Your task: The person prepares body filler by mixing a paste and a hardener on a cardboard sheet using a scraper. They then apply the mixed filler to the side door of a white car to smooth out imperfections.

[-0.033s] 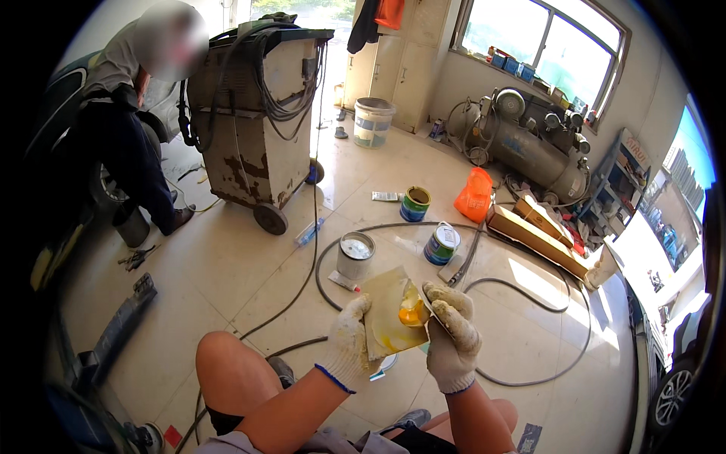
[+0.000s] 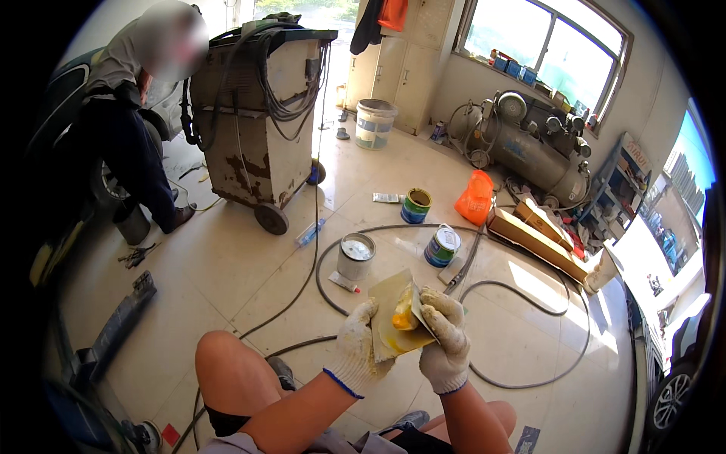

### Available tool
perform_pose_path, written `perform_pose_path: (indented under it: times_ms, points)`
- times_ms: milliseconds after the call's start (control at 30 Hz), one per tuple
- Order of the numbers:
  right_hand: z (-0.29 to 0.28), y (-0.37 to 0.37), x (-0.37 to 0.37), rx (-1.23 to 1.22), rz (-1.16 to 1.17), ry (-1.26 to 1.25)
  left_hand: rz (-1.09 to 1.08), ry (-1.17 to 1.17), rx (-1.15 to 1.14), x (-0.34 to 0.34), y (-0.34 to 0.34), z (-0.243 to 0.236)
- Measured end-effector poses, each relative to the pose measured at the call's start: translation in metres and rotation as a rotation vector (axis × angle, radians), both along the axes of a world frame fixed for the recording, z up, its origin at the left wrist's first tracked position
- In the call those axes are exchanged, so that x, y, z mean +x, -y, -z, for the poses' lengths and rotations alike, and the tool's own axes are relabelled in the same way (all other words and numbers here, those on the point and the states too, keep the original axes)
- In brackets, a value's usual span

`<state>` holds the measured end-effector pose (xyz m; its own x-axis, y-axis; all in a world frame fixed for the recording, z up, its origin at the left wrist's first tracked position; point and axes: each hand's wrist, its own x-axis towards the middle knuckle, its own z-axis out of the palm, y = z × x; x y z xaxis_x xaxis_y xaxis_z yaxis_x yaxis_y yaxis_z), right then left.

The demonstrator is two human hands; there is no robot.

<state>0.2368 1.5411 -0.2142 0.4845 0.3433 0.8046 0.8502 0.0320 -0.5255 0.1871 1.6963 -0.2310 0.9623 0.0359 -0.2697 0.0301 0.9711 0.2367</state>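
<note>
My left hand point(image 2: 355, 340), in a stained knit glove, grips a pale flat board point(image 2: 386, 310) streaked with yellow. My gloved right hand point(image 2: 443, 340) is closed on a thin scraper point(image 2: 423, 318) held over the board. Cream and bright yellow paste point(image 2: 404, 312) lies between the two pieces. Beyond my hands stand an open grey can point(image 2: 355, 265), a blue-green lidded can point(image 2: 442, 251) and a red-capped white tube point(image 2: 345, 284).
A co-worker point(image 2: 128, 144) bends beside a rusty wheeled machine point(image 2: 246, 144) at left. An air compressor point(image 2: 529, 163), orange bag point(image 2: 475, 197) and long cardboard boxes point(image 2: 537, 242) are at right. Hoses point(image 2: 560, 377) loop across the floor; a dark panel point(image 2: 113, 333) lies left.
My right hand has shifted slightly left with the scraper, which now covers more of the board. My left hand and the board have moved slightly right.
</note>
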Motion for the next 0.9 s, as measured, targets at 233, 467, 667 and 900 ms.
perform_pose_path:
  times_ms: [233, 467, 667, 900]
  points:
    - [0.009, 0.042, 0.023, -0.285, 0.236, 0.099, 0.107, 0.008, 0.201, -0.014, -0.027, -0.006]
    - [-0.019, 0.060, -0.007, -0.642, 0.040, 0.254, -0.023, -0.189, 0.784, -0.020, -0.054, -0.044]
    - [-0.024, 0.023, -0.029, -0.605, -0.020, 0.178, -0.073, 0.011, 1.004, -0.012, -0.051, -0.012]
    - [-0.050, 0.030, -0.009, -0.604, 0.034, -0.034, 0.022, -0.008, 0.997, -0.003, -0.048, -0.020]
